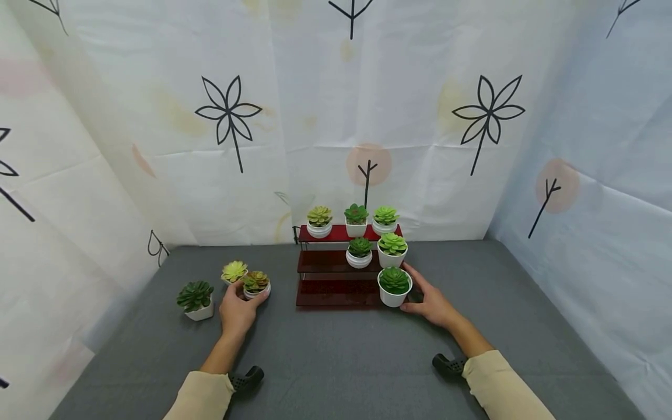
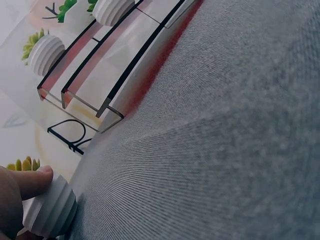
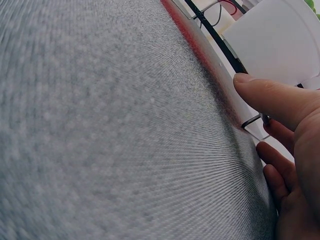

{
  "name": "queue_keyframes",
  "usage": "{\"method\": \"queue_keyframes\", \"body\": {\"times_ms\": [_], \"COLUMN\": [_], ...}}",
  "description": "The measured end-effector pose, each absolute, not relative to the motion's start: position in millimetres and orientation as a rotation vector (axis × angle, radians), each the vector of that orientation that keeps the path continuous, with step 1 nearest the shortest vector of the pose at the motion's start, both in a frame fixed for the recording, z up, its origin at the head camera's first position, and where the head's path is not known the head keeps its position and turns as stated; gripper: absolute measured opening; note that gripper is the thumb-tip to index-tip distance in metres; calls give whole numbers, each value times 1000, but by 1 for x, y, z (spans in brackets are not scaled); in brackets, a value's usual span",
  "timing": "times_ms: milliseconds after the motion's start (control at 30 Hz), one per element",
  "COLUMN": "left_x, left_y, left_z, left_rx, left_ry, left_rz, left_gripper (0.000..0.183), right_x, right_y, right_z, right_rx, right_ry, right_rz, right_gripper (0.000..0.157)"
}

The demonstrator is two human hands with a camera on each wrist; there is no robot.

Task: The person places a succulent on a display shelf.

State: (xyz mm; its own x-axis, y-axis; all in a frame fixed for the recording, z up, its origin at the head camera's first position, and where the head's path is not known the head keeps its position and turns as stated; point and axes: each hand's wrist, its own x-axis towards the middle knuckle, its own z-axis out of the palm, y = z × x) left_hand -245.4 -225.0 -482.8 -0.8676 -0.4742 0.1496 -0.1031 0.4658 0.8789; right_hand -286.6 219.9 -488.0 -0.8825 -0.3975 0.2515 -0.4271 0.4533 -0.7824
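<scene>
On the left, my left hand (image 1: pixel 238 309) grips a white ribbed pot (image 2: pixel 52 210) holding a yellow-brown succulent (image 1: pixel 256 281), thumb against its side. A yellow-green succulent (image 1: pixel 234 270) stands close behind that hand, and a dark green one (image 1: pixel 195 296) in a white pot sits farther left. My right hand (image 1: pixel 431 301) is at the right end of a dark red three-step display stand (image 1: pixel 336 294), its thumb and fingers spread apart. Beside it, a green succulent (image 1: pixel 395 280) in a smooth white pot (image 3: pixel 275 42) sits on the lowest step. Whether the right fingertips touch the stand, I cannot tell.
Two potted succulents, one dark green (image 1: pixel 360 247) and one bright green (image 1: pixel 392 244), occupy the middle step. Three more line the top step, including a yellow-green one (image 1: pixel 319 216). Grey cloth (image 1: pixel 336 361) covers the table, and a patterned white curtain (image 1: pixel 315 116) hangs behind.
</scene>
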Motion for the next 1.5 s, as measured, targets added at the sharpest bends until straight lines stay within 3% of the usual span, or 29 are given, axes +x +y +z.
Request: {"method": "queue_keyframes", "body": {"times_ms": [733, 1500], "left_x": [-238, -253], "left_y": [-217, -185], "left_z": [-457, -439], "left_rx": [416, 236], "left_ry": [-2374, -2366], "left_rz": [-1475, -1574], "left_gripper": [76, 75], "right_x": [-283, -286], "right_y": [221, 220], "right_z": [-486, -488], "right_rx": [748, 757], "right_ry": [-2650, -2639], "right_rz": [1487, 1487], "right_gripper": [97, 98]}}
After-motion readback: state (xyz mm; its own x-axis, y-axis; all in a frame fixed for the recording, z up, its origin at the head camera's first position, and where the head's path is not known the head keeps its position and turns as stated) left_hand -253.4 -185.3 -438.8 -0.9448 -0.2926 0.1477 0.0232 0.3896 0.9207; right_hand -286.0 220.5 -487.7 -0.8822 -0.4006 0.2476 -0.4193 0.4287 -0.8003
